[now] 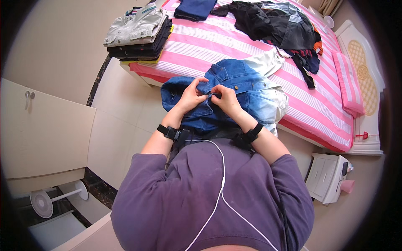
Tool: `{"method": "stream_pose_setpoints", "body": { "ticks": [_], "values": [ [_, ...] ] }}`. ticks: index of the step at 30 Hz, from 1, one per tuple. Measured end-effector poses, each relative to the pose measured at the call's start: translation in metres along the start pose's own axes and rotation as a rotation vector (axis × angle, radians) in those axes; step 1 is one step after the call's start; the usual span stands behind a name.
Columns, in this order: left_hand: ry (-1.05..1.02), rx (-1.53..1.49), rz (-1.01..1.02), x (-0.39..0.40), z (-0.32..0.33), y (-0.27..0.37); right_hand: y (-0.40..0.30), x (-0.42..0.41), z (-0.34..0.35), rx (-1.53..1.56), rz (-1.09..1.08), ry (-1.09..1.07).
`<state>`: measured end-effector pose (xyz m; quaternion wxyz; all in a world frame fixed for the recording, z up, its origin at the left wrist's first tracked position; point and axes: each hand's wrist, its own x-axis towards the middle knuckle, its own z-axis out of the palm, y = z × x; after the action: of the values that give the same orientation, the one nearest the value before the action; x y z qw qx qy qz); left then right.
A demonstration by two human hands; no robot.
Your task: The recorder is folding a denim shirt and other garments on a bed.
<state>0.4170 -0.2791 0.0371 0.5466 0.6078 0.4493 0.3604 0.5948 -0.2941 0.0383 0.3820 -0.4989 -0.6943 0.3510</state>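
Observation:
A denim jacket [235, 73], fading from blue to near white, lies partly over the edge of a bed and partly across the person's lap. My left hand [192, 95] pinches the jacket's blue denim near its front edge, thumb and fingers on the cloth. Close beside it, my right hand [224, 98] grips the same edge between thumb and fingertips. What sits exactly between the fingertips is too small to tell. Metal buttons show on the jacket's front strip, right of my right hand. One pale sleeve stretches over the bedspread.
The bed [194, 40] has a pink-and-white striped cover. A stack of folded clothes [138, 34] stands at its left corner, with folded navy cloth [194, 9] near it. Dark clothes [276, 25] lie heaped farther back. A white nightstand [326, 175] is at right, a door [47, 131] at left.

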Motion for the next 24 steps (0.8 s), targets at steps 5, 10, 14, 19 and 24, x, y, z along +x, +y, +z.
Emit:
{"method": "stream_pose_setpoints", "body": {
  "ticks": [5, 10, 14, 19, 24],
  "values": [
    [-0.028, 0.339, 0.108, -0.003, 0.003, 0.02, 0.008, -0.006, 0.001, -0.019, 0.049, 0.009],
    [-0.042, 0.373, 0.124, -0.002, 0.002, 0.021, 0.003, -0.008, -0.001, -0.016, -0.01, 0.021],
    [-0.124, 0.361, 0.126, -0.002, 0.001, 0.026, -0.001, -0.011, -0.001, -0.008, 0.073, 0.031],
    [-0.173, 0.303, 0.165, -0.003, 0.002, 0.02, 0.001, -0.01, 0.002, -0.105, 0.128, 0.035],
    [-0.197, 0.265, 0.109, -0.002, -0.001, 0.018, 0.004, -0.01, -0.001, -0.056, 0.114, 0.013]
  ]
}}
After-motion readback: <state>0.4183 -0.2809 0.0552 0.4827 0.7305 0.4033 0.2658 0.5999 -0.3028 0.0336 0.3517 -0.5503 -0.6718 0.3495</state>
